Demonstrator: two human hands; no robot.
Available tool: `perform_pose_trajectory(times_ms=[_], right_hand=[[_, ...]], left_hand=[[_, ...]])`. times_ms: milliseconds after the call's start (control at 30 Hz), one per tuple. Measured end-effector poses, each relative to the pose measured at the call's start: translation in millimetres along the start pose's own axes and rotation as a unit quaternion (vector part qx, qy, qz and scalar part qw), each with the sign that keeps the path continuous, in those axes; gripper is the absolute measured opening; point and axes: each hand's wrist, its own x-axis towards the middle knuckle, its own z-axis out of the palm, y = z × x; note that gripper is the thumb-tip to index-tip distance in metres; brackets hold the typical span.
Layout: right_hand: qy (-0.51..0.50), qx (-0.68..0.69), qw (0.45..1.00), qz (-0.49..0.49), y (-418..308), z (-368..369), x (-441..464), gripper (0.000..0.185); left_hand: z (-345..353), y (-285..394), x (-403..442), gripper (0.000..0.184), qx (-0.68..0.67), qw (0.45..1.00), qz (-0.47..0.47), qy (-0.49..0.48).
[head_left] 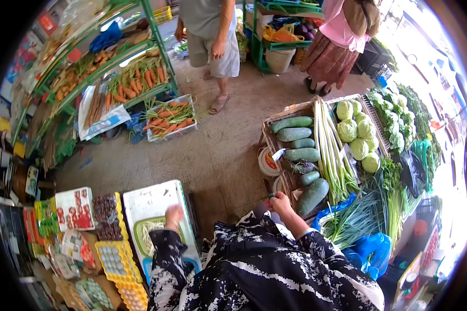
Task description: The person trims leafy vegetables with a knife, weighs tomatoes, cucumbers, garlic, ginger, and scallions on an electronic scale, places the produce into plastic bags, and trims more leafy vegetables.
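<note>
My left hand (174,216) is blurred over a white foam lid or box (153,199) on my left; its fingers are smeared. Just beside it lies a green tray (138,233) with pale, thin sprouts in it. My right hand (282,203) is closed in front of my body, close to the crate of winter melons. A narrow dark thing (267,187) shows at its fingers, too small to name. Nearest to this hand is a large green winter melon (313,197).
Long green stalks (331,150), cabbages (359,129) and leafy greens (358,217) fill the right stall. Egg trays (117,259) stand at left. A carrot crate (171,116) sits on the floor by a green rack (158,41). Two people (210,31) stand ahead.
</note>
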Motion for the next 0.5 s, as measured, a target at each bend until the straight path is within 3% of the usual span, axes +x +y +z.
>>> perform_pose_trajectory(times_ms=[33, 100, 200, 333, 367, 400, 433, 467, 500], right_hand=[[0.007, 0.019, 1.000, 0.002, -14.2, 1.4, 9.4, 0.017], [0.029, 0.023, 0.999, 0.012, -37.9, 3.5, 31.4, 0.018], [0.023, 0.027, 0.999, 0.034, -62.8, 1.5, 74.8, 0.020], [0.007, 0.015, 0.998, 0.053, -111.7, -0.3, 136.9, 0.022], [0.009, -0.005, 0.998, 0.064, -125.1, -0.6, 157.7, 0.021], [0.005, 0.002, 0.998, 0.070, -143.4, -1.6, 176.2, 0.020], [0.001, 0.008, 0.997, 0.080, -159.7, -1.5, 191.4, 0.018], [0.009, 0.039, 0.996, 0.081, -171.0, 0.4, 210.9, 0.016], [0.004, 0.053, 0.995, 0.088, -171.9, -0.6, 242.4, 0.015]], left_hand=[[12.8, 47.3, 22.9, 0.007, -0.075, 0.997, 0.003, 0.022], [41.8, 135.3, 46.7, 0.019, -0.157, 0.987, 0.023, 0.012], [79.7, 208.5, 67.0, 0.022, -0.194, 0.980, 0.046, -0.030], [98.8, 187.4, 84.6, 0.019, -0.069, 0.994, 0.024, -0.083], [90.9, 146.6, 99.6, 0.018, -0.069, 0.989, 0.036, -0.127], [66.0, 100.2, 123.2, 0.007, 0.009, 0.962, 0.047, -0.269], [70.2, 89.6, 96.6, 0.009, 0.110, 0.986, 0.016, -0.125], [55.6, 75.8, 93.0, 0.016, 0.384, 0.906, 0.097, -0.150], [38.8, 52.1, 88.9, 0.016, 0.491, 0.845, 0.126, -0.171]])
